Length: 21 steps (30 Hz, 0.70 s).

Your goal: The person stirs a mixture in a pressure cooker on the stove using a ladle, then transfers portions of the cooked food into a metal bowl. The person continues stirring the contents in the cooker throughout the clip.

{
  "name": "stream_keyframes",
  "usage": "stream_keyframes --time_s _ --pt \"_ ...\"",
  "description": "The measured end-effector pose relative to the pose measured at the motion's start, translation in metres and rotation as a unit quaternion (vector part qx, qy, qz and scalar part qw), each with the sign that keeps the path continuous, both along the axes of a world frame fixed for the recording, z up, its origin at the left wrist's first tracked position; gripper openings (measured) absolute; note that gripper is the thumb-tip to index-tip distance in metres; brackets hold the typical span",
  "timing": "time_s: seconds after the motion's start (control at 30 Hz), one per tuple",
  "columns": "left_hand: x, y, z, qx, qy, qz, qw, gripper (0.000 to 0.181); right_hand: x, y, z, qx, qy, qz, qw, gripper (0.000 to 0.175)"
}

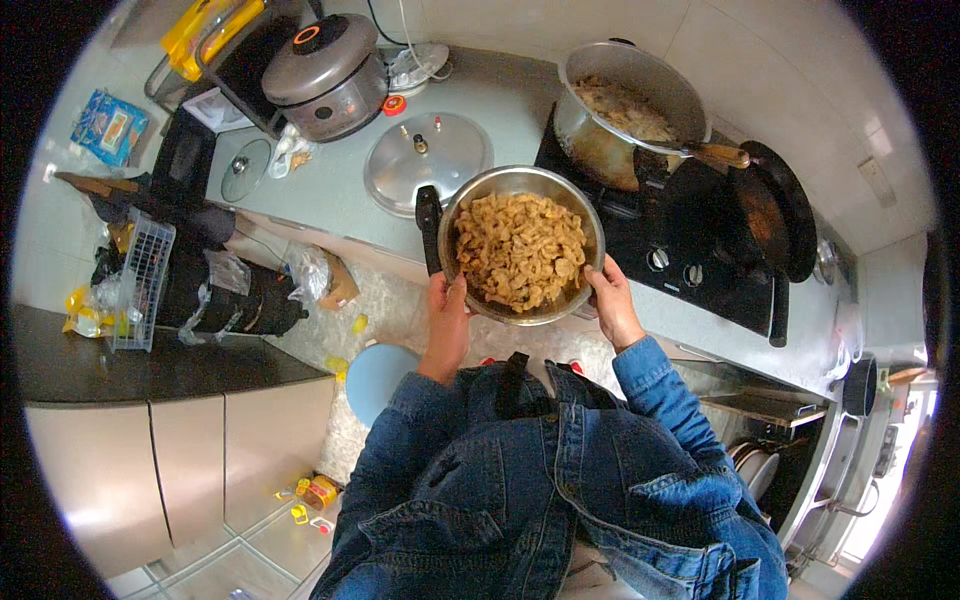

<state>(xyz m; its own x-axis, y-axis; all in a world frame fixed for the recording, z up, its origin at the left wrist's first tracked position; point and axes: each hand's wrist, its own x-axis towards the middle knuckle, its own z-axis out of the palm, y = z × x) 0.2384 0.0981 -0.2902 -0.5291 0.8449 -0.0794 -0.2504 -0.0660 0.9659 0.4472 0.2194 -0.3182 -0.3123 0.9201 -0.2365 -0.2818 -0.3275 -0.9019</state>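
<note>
Between my two hands is a round stainless steel bowl (520,318), held in front of my body. Pieces of seasoned meat (521,251) fill much of it. My left hand (448,322) grips the bowl's lower left rim, and my right hand (615,304) grips the lower right rim, thumb on the edge. A black handle (428,225) stands up just beside the bowl's left side; what it belongs to I cannot tell. Behind the bowl, a metal pressure cooker lid (427,161) lies on the counter. A large metal pot (637,97) with food inside stands on the stove.
The black gas stove (675,247) lies right of the bowl, with a dark wok (780,210) on it. A wooden handle (720,154) sticks out over the pot's rim. An electric cooker (326,82) and a glass lid (246,170) are at the back left. A blue round stool (379,382) stands below.
</note>
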Motion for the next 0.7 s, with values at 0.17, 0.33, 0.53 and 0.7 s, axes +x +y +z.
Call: stream_keyframes --time_s 0.17,0.33,0.53,0.7 --pt "0.002 0.017 -0.027 -0.018 -0.008 0.013 1.000 0.023 0.008 0.012 -0.024 -0.037 -0.101 0.045 0.993 0.027" --pt "0.005 0.022 -0.047 -0.039 0.005 0.035 0.999 0.023 0.016 0.021 -0.056 -0.052 -0.112 0.070 0.990 0.023" --pt "0.008 0.024 -0.054 -0.071 -0.021 0.024 0.997 0.027 0.014 0.005 -0.053 0.272 -0.350 -0.101 0.891 0.026" --pt "0.005 0.026 -0.057 -0.094 -0.032 -0.001 0.995 0.027 0.008 0.000 -0.020 0.452 -0.491 0.016 0.744 0.017"
